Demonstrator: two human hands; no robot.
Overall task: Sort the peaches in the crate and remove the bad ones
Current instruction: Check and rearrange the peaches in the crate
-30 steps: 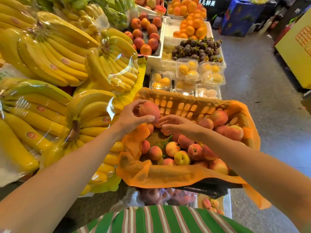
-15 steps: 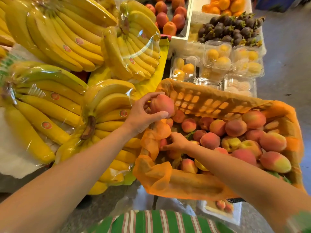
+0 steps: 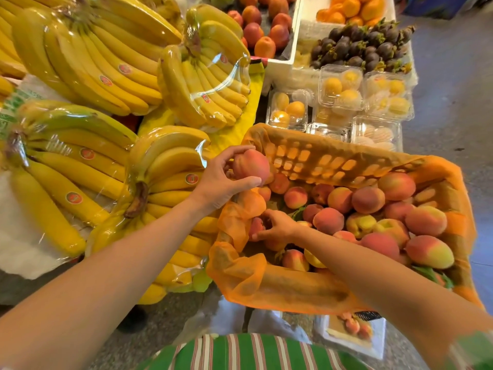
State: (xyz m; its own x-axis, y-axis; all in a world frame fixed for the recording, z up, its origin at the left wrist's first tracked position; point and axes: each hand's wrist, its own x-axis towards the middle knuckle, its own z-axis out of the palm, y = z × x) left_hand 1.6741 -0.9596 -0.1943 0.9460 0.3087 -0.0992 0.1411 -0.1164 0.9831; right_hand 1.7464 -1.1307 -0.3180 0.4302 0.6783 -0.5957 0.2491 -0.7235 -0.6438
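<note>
Over the crate (image 3: 333,161), left hand (image 3: 221,180) grips a peach (image 3: 252,165).

the orange mesh-lined plastic crate (image 3: 320,158) is open on top, so a hand can come straight down over the pile of pink and yellow peaches (image 3: 368,200). loose folds of orange netting (image 3: 237,217) bunch in the near left corner, where the right hand (image 3: 277,225) grips a small reddish peach (image 3: 255,227). the left hand (image 3: 226,180), holding a round red peach (image 3: 252,165), fills the far left corner. wrapped bunches of yellow bananas (image 3: 170,166) crowd the left side; clear plastic fruit boxes (image 3: 376,132) stand just behind the far wall. grey floor (image 3: 453,116) lies open on the right.
</note>
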